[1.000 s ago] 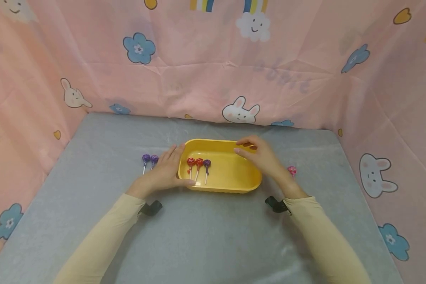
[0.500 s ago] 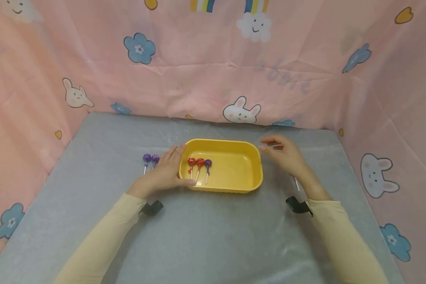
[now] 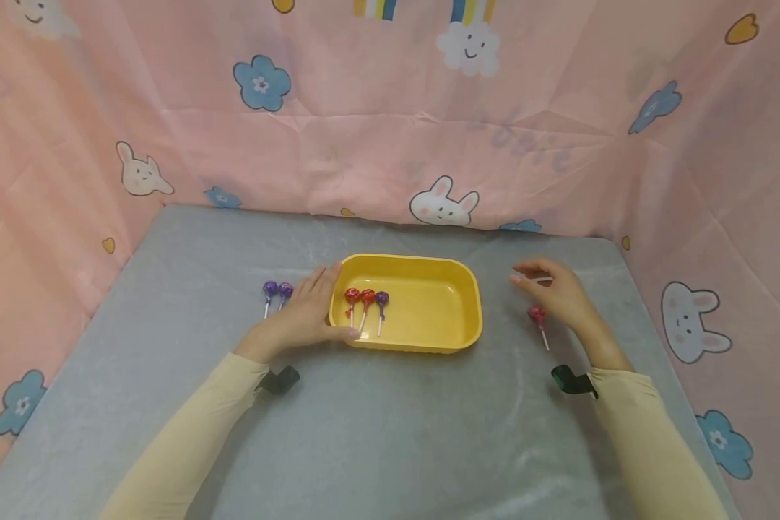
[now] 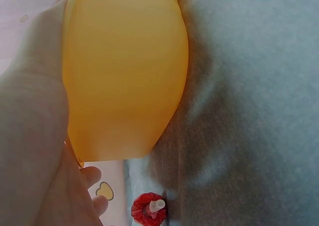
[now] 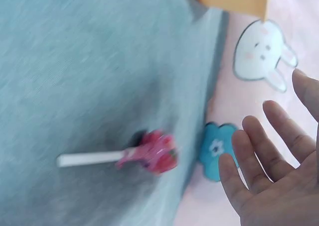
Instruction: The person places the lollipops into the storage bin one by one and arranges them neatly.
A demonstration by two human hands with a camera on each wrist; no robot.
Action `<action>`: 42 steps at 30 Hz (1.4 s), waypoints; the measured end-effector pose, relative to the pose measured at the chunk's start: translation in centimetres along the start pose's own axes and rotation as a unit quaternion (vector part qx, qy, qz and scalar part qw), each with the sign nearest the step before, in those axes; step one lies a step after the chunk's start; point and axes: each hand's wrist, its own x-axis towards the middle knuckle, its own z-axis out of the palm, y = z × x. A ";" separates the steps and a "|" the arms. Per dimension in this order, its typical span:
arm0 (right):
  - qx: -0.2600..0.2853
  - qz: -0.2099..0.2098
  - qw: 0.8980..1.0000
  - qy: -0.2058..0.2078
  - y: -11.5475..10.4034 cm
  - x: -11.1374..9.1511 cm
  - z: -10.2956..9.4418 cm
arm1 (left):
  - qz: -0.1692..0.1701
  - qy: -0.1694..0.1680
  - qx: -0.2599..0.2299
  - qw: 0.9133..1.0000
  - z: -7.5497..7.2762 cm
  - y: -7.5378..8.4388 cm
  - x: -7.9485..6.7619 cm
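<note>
In the head view my left hand (image 3: 299, 314) holds the left end of a yellow plastic box (image 3: 429, 347), fingers along its side rim and thumb at the front rim. Inside lie two red lollipops (image 3: 367, 297) and a purple lollipop (image 3: 381, 297), side by side with sticks toward me. Right of the box, my right hand (image 3: 555, 289) hovers above a pink lollipop (image 3: 537, 313) lying on the table. The right wrist view shows this hand (image 5: 271, 171) with fingers spread and palm bare, apart from the pink lollipop (image 5: 159, 154).
Two purple lollipops (image 3: 270, 289) lie left of my left hand, partly covered by it. A red lollipop (image 4: 148, 208) shows low in the left wrist view. Grey cloth covers the table (image 3: 390, 433); a pink patterned curtain (image 3: 338, 159) encloses its back and sides.
My right hand has moved right, from over the box's right end to beside the pink lollipop, which is now uncovered. My left hand and the box have stayed in place.
</note>
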 end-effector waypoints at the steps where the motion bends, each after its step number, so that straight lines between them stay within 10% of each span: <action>1: -0.003 0.002 1.000 -0.002 0.3 0.0 -0.1 | 0.001 0.000 0.001 1.000 0.0 0.0 0.0; 20: -0.016 0.058 0.995 -0.076 4.9 -0.9 -1.2 | -0.003 0.000 -0.005 1.000 -0.1 0.3 -0.1; 42: 0.014 0.031 0.995 -0.095 7.2 -1.3 -1.2 | -0.006 0.003 -0.005 1.000 0.1 0.2 0.0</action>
